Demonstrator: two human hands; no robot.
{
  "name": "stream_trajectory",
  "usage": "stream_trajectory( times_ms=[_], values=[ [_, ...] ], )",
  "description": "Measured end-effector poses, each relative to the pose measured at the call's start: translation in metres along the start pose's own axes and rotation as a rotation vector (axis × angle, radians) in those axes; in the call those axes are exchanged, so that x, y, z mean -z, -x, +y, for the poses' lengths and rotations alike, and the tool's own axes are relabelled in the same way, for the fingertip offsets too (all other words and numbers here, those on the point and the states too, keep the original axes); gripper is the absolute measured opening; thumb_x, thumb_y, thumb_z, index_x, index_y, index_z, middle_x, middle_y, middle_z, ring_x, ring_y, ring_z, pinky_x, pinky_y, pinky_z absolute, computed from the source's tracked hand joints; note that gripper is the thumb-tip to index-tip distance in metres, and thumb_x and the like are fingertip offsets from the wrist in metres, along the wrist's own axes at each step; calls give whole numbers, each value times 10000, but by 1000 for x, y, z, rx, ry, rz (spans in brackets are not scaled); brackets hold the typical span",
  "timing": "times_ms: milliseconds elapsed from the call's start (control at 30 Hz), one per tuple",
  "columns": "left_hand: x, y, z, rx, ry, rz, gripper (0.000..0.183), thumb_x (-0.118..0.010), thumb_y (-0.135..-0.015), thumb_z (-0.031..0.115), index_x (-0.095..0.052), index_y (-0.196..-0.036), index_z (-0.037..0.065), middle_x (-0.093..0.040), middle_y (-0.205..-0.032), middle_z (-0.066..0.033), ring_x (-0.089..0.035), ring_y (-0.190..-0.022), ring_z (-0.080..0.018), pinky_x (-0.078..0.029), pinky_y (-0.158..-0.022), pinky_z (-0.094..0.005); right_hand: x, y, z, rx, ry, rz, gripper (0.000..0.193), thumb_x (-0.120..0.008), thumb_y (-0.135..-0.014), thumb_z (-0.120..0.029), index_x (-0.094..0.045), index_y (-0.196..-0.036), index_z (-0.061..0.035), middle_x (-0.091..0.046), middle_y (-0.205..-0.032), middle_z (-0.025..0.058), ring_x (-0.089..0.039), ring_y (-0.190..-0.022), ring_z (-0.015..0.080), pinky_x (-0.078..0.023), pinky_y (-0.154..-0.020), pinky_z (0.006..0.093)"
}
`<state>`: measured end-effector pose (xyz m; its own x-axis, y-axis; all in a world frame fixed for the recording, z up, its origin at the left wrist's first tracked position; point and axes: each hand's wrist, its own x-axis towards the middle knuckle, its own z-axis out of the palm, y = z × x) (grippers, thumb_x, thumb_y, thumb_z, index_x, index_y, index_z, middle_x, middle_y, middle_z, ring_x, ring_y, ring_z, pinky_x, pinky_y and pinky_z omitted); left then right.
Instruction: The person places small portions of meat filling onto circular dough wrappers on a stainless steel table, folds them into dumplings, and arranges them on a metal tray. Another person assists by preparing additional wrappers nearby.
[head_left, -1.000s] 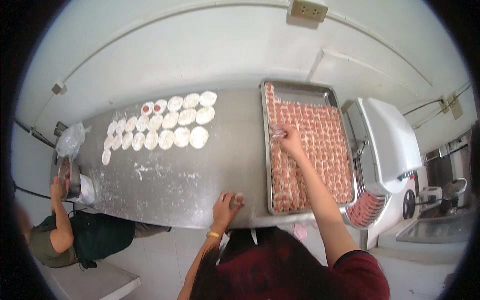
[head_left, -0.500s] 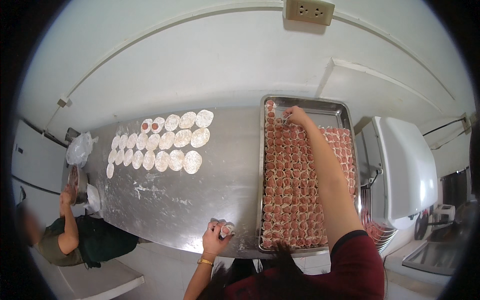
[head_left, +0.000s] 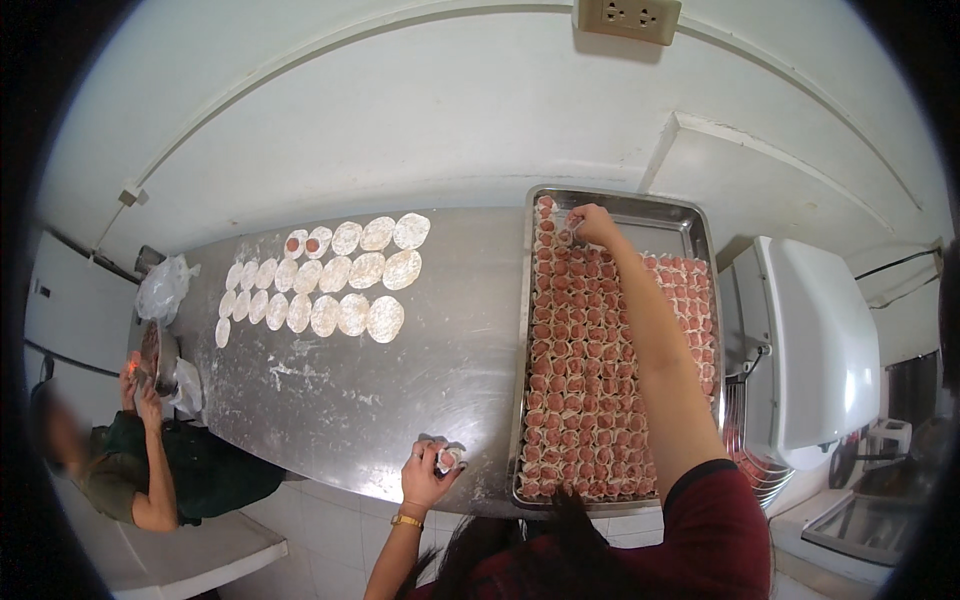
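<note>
Low on the steel table, my left hand (head_left: pixel 426 478) holds an open-topped meat dumpling (head_left: pixel 451 459) in its curled fingers. My right hand (head_left: pixel 594 226) reaches over the large metal tray (head_left: pixel 522 330) at its far left part, fingers pinched on a dumpling (head_left: pixel 566 238) that they partly cover. Close rows of pink-filled dumplings (head_left: pixel 590 400) fill most of that tray. On the table to the left lie rows of round floured wrappers (head_left: pixel 385 318). Two of the farthest-row wrappers carry a ball of meat filling (head_left: pixel 312 245).
At the far left, a person (head_left: pixel 150 450) works over a metal bowl (head_left: pixel 168 360) of filling, beside a plastic bag (head_left: pixel 165 290). Right of the tray stand a white appliance (head_left: pixel 810 350) and a wire rack (head_left: pixel 765 475). A wall (head_left: pixel 400 120) runs behind the table.
My right hand has shifted slightly at the tray's far end. The left hand keeps its dumpling, tilted a little differently. At the bowl, the other person's hands and arms have moved.
</note>
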<state>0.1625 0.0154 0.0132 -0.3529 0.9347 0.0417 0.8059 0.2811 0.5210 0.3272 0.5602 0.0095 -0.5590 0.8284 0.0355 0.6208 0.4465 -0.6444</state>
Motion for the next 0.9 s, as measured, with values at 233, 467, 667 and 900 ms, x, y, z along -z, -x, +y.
stream_trajectory(
  times_ms=[233,467,667,900],
  values=[
    [-2,0,-3,5,4,-14,522,-798,-637,296,-554,-1068,132,-538,-1036,-108,-614,-833,-312,-517,-671,-396,2,3,-4,40,74,-138,292,-670,-616,-97,-723,-897,-154,-685,-838,130,-658,-781,292,-522,-726,363],
    [-1,1,-3,28,15,-28,521,-791,-637,294,-557,-1069,120,-538,-1030,-110,-611,-828,-309,-514,-673,-392,4,5,-15,33,92,-72,371,-530,-644,53,-714,-919,-113,-685,-859,145,-652,-805,295,-508,-738,357],
    [0,0,-2,11,2,-20,520,-790,-639,300,-560,-1069,119,-539,-1027,-112,-611,-822,-307,-513,-674,-391,2,7,-16,93,69,-110,381,-534,-634,56,-714,-921,-118,-683,-850,145,-651,-794,295,-506,-726,353],
    [0,0,-3,20,11,-27,530,-803,-615,262,-559,-1064,120,-541,-1036,-114,-610,-844,-312,-512,-682,-400,-2,12,-20,44,66,-85,411,-562,-625,27,-731,-939,-178,-675,-877,166,-647,-808,341,-523,-761,396]
  ],
)
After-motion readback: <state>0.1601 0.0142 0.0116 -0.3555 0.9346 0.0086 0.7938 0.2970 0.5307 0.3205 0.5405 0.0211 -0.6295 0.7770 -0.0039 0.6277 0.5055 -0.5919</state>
